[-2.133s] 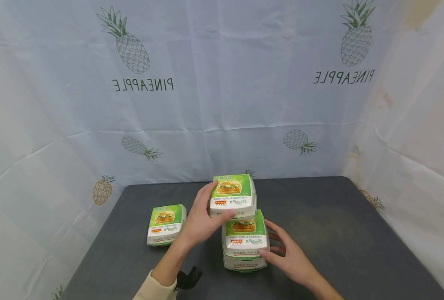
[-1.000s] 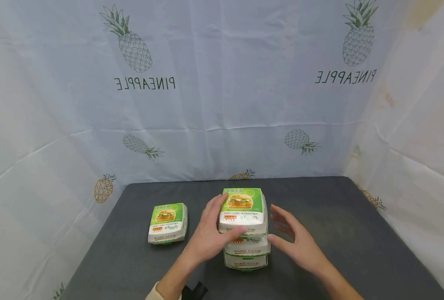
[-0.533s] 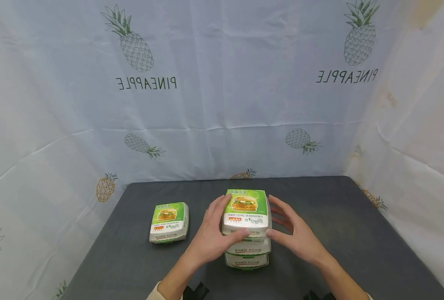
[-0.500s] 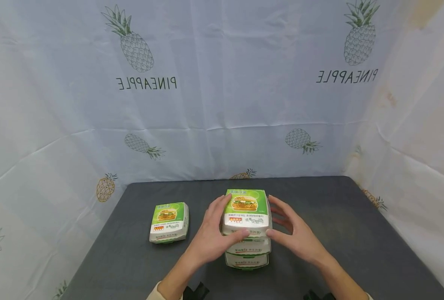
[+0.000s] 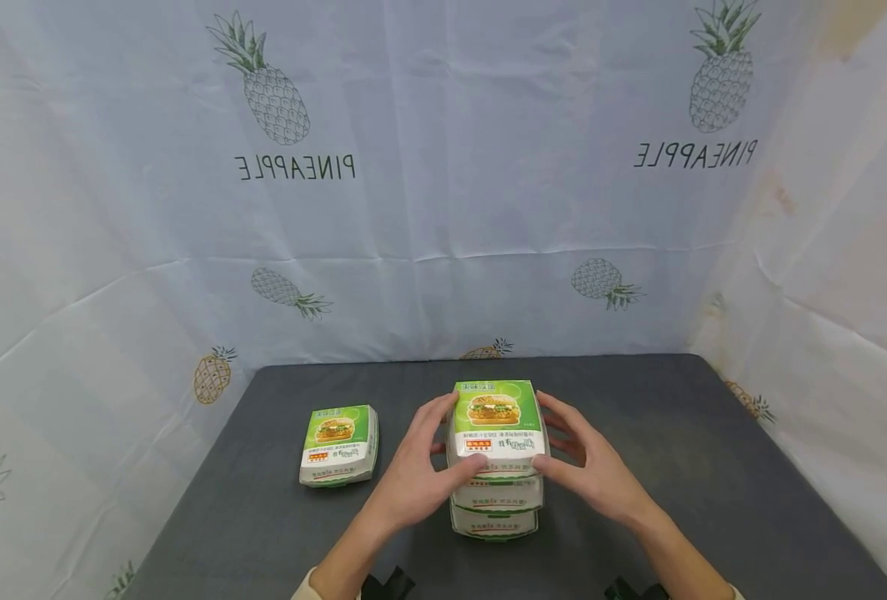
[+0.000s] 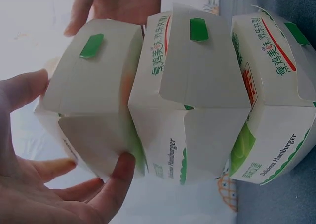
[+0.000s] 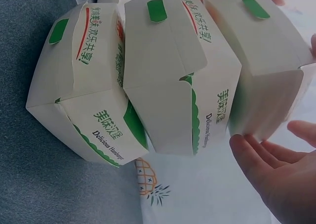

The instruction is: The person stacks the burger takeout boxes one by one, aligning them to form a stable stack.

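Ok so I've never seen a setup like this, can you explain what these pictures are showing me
There's no machine here, just a person's bare left hand and right hand. The wide picture comes from a camera on the person's head, looking forward and down; the two close ones come from cameras on each wrist. On the dark grey table stands a stack of three green-and-white cardboard burger boxes, and a matching single box sits apart, to the person's left. Both hands hold the top box, one from each side. Behind hangs a pale cloth printed with pineapples.
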Motion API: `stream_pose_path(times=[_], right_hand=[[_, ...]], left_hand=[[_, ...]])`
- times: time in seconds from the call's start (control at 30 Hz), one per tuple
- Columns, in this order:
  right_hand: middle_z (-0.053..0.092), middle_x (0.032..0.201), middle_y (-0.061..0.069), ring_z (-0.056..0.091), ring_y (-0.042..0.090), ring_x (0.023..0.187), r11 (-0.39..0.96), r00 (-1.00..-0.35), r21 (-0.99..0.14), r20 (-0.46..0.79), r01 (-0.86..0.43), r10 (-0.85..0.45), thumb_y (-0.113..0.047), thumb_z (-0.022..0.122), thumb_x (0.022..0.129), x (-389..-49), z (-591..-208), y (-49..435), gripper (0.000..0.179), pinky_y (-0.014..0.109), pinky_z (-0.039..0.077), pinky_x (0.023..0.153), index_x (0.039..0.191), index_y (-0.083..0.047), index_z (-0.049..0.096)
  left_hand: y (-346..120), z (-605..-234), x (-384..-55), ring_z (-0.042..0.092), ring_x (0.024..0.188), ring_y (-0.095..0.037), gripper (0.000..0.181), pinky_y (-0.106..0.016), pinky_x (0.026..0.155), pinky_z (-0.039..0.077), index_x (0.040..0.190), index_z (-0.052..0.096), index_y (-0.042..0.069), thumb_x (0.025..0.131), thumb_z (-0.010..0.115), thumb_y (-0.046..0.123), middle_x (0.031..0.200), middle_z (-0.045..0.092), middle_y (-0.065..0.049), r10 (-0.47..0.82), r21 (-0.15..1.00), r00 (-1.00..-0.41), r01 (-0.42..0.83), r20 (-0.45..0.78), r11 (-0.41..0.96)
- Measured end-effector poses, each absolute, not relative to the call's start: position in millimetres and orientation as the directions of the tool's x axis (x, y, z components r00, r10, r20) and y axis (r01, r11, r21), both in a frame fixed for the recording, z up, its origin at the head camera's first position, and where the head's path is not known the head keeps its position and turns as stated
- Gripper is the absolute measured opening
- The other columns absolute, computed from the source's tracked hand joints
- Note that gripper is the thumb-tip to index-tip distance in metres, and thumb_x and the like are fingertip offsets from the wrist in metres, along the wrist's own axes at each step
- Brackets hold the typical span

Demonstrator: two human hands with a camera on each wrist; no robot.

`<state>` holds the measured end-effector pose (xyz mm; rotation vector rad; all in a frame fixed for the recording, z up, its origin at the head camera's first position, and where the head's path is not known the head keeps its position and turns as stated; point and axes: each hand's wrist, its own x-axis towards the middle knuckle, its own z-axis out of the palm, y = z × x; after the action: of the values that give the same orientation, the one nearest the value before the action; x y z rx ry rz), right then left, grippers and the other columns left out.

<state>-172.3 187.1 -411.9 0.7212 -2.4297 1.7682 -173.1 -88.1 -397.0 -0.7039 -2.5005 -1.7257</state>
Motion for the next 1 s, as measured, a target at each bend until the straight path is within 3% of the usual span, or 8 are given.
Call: stream_pose_path(times=[0.1, 0.3, 0.4, 0.53, 0.77, 1.0], right_hand=[[0.032, 0.161, 0.010, 0.042, 0.029, 0.140, 0.243, -0.890, -0.884, 0.312, -0.400, -0.333, -0.012, 0.066, 0.099, -172.1, -411.1, 186.9, 0.071, 0.030, 0.045, 0.105, 0.160, -0.013, 0.031], [0.034, 0.159, 0.010, 0.043, 0.000, 0.133, 0.244, -0.888, -0.880, 0.319, -0.407, -0.331, -0.011, 0.066, 0.099, -169.2, -410.9, 186.3, 0.069, 0.033, 0.046, 0.105, 0.160, -0.017, 0.033], [0.034, 0.159, 0.011, 0.043, -0.004, 0.131, 0.245, -0.887, -0.877, 0.324, -0.412, -0.330, -0.011, 0.066, 0.099, -167.9, -411.2, 185.6, 0.069, 0.033, 0.046, 0.105, 0.160, -0.017, 0.033], [0.034, 0.159, 0.010, 0.043, 0.001, 0.134, 0.249, -0.888, -0.878, 0.322, -0.409, -0.327, -0.011, 0.066, 0.099, -167.2, -411.3, 185.2, 0.070, 0.032, 0.046, 0.105, 0.160, -0.017, 0.032], [0.034, 0.159, 0.008, 0.043, 0.027, 0.139, 0.263, -0.892, -0.875, 0.318, -0.406, -0.320, -0.012, 0.067, 0.099, -166.4, -411.7, 184.9, 0.070, 0.034, 0.047, 0.104, 0.159, -0.018, 0.033], [0.033, 0.160, 0.009, 0.044, 0.023, 0.138, 0.272, -0.892, -0.869, 0.324, -0.413, -0.316, -0.011, 0.067, 0.098, -165.4, -412.1, 185.1, 0.071, 0.034, 0.047, 0.104, 0.160, -0.018, 0.032]], left_hand=[[-88.1, -396.9, -173.7, 0.040, 0.132, -0.016, 0.079, -0.049, 0.100, 0.047, 0.159, 0.036, 0.023, 0.093, 0.076, 0.034, 0.158, 0.032, 0.002, 0.345, 0.883, -0.899, 0.373, 0.268, 0.286], [-88.6, -396.9, -173.9, 0.041, 0.130, -0.016, 0.079, -0.048, 0.099, 0.048, 0.158, 0.037, 0.022, 0.091, 0.078, 0.033, 0.155, 0.035, 0.003, 0.343, 0.882, -0.900, 0.372, 0.268, 0.288], [-89.1, -397.3, -174.0, 0.040, 0.130, -0.016, 0.080, -0.047, 0.100, 0.049, 0.158, 0.037, 0.022, 0.091, 0.079, 0.033, 0.155, 0.035, 0.003, 0.346, 0.884, -0.899, 0.372, 0.268, 0.283], [-89.6, -398.1, -174.5, 0.040, 0.131, -0.016, 0.080, -0.048, 0.100, 0.048, 0.158, 0.037, 0.021, 0.091, 0.079, 0.032, 0.156, 0.035, 0.003, 0.341, 0.888, -0.900, 0.371, 0.272, 0.272], [-90.3, -400.2, -174.9, 0.038, 0.135, -0.017, 0.080, -0.048, 0.101, 0.048, 0.158, 0.037, 0.024, 0.091, 0.079, 0.031, 0.157, 0.033, 0.003, 0.340, 0.894, -0.899, 0.369, 0.274, 0.255], [-92.0, -402.3, -175.0, 0.037, 0.137, -0.020, 0.078, -0.049, 0.101, 0.047, 0.158, 0.036, 0.026, 0.092, 0.077, 0.029, 0.157, 0.033, 0.003, 0.350, 0.892, -0.893, 0.379, 0.283, 0.246]])
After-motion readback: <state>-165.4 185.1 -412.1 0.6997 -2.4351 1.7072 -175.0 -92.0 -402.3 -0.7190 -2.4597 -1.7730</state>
